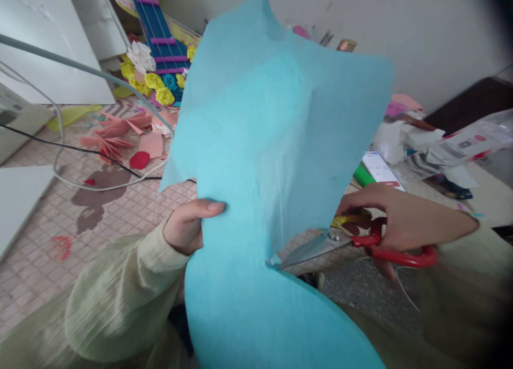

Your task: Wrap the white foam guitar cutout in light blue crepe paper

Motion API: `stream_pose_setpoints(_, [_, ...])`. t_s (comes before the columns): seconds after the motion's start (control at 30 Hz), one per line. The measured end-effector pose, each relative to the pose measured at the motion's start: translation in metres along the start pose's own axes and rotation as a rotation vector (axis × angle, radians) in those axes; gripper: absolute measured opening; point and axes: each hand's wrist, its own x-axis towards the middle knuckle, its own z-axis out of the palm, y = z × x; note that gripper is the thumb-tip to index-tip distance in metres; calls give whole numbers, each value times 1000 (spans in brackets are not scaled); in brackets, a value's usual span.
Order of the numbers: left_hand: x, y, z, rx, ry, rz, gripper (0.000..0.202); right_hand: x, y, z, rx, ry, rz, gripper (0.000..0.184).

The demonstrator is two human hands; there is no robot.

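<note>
A large light-blue sheet point(264, 144) of paper or felt is held up in front of me, filling the middle of the view. My left hand point(188, 224) pinches its left edge, thumb on the front and the other fingers hidden behind. My right hand point(401, 219) grips red-handled scissors point(360, 243), fingers through the loops. The steel blades point left, and their tip sits in a curved cut at the sheet's right edge, about mid-height. Pale yellow-green sleeves cover both of my arms.
On the tiled floor point(36, 240) lie pink and red paper pieces point(120, 139), a dark stain and grey cables point(60, 166). A blue guitar-shaped craft with yellow paper flowers point(160, 64) leans at the back. A phone point(380, 168) and packaging point(460, 150) lie to the right.
</note>
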Motion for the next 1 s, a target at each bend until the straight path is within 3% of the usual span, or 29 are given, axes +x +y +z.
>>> stream_pose_setpoints(0.2, [0, -1, 0, 13, 37, -6, 8, 0, -2, -2, -56, -26, 6, 25])
stream_pose_setpoints(0.43, [0, 0, -1, 4, -11, -14, 12, 1, 4, -5, -70, -73, 35, 24])
stream_pose_setpoints(0.67, [0, 0, 0, -4, 5, -19, 11, 0, -4, -4, -117, -32, 17, 20])
stream_pose_setpoints(0.83, [0, -1, 0, -19, 19, -37, 13, -7, -10, -5, -18, -61, 24, 14])
stream_pose_setpoints(1.0, [0, 0, 1, -4, 28, -35, 12, -9, -11, -4, 71, -99, 110, 21])
